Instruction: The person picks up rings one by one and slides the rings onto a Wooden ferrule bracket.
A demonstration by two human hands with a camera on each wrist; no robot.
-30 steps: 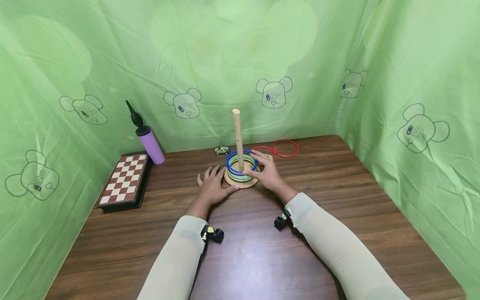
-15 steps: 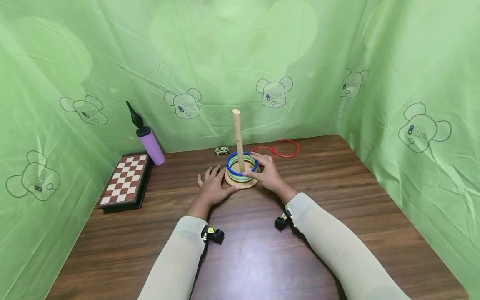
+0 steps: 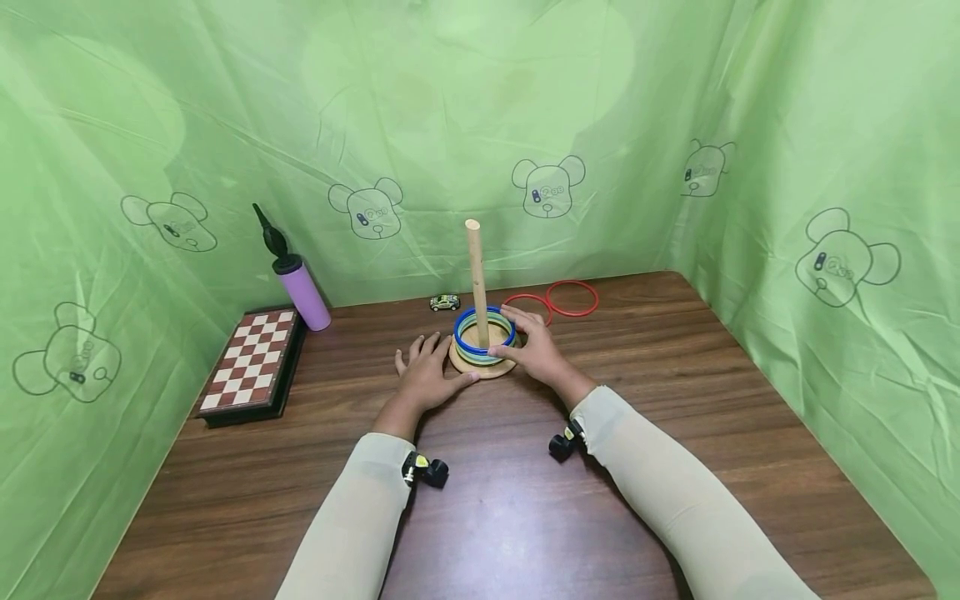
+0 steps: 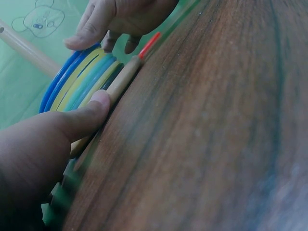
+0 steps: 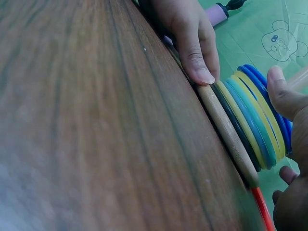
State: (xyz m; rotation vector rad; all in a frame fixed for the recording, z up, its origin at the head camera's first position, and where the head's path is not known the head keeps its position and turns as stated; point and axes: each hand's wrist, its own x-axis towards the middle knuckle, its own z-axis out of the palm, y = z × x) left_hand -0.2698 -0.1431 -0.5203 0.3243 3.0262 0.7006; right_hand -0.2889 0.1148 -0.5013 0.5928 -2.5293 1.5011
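A wooden peg (image 3: 477, 275) rises from a round wooden base (image 3: 483, 372), with a stack of coloured rings around its foot. Two blue rings (image 4: 58, 81) lie at the top, above yellow, teal and dark green ones (image 5: 252, 122). My right hand (image 3: 538, 346) holds the uppermost blue ring at its right side, thumb at the front and fingers behind. My left hand (image 3: 429, 379) grips the base's left and front edge between thumb and index finger, its other fingers spread on the table. The peg's lower end is partly hidden by the rings.
Two red rings (image 3: 572, 313) lie flat behind my right hand, one partly covered. A toy car (image 3: 445, 302) stands behind the stack. At the left are a chessboard box (image 3: 251, 360) and a purple hand pump (image 3: 305, 296). Green cloth (image 3: 450, 100) walls the table (image 3: 675, 375).
The uppermost blue ring has come down slightly onto the other blue ring, with my right hand still on it. My left hand stays at the base.
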